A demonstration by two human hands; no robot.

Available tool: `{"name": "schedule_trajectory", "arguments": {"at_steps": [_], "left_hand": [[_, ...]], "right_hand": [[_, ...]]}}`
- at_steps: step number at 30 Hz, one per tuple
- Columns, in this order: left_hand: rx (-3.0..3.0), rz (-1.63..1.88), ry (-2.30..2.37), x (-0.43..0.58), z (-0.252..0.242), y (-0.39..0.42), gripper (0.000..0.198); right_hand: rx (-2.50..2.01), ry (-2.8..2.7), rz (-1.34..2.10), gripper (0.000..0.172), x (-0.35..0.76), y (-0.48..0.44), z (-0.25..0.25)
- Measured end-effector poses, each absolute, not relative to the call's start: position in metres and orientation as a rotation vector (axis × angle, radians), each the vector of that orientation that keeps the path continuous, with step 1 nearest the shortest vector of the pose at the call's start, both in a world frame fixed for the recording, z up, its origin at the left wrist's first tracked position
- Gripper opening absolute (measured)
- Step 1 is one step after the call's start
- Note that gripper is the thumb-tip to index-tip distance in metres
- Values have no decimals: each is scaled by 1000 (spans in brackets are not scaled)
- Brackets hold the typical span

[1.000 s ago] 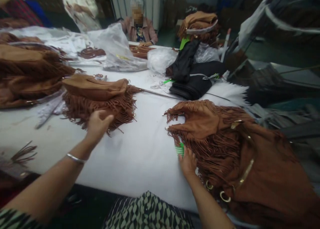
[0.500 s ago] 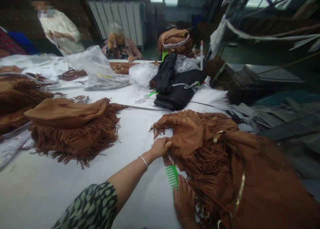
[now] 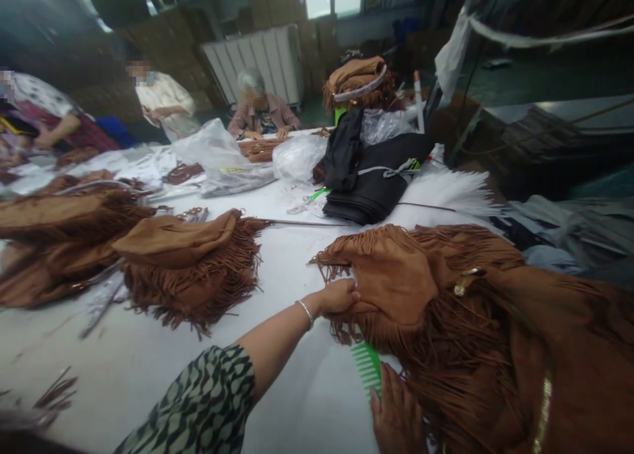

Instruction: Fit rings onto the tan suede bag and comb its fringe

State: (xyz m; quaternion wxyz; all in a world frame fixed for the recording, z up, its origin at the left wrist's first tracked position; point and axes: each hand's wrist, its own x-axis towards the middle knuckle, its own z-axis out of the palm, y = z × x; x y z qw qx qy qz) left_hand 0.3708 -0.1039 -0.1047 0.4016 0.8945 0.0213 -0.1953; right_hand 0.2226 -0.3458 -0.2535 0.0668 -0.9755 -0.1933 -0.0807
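Pinching the left edge of a fringed brown bag (image 3: 399, 285), the left hand (image 3: 337, 297) in the head view has its fingers narrow and closed on the material. This bag lies on the white counter (image 3: 297, 388), a little right of the middle, and its long axis runs roughly from left to right. The narrower end, with loose fringe, points to the left, and the other end meets a bigger brown pile (image 3: 569, 322). Nearer to the person, the right hand (image 3: 397, 408) holds a green comb (image 3: 369, 369), and its fingers cover the lower part. The long axis of the comb goes away from the person, its far end leaning slightly to the left; the teeth point to the left and the back is toward the fringe. Well apart, on the left side of the counter, sits a second fringed bag (image 3: 183, 279). Beyond the first bag lies a folded black cloth (image 3: 374, 186).
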Motion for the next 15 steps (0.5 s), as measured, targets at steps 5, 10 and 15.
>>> {"name": "schedule_trajectory", "arguments": {"at_steps": [5,10,15], "left_hand": [[2040,-158,-34,338,-32,-83,23],[1993,-147,23,268,34,-24,25],[2410,-274,211,158,-16,4,16]], "right_hand": [[-2967,-621,-245,43,223,-345,-253],[-2982,-656,-229,40,232,-346,-248],[-3015,-795,193,44,238,-355,-223]]}}
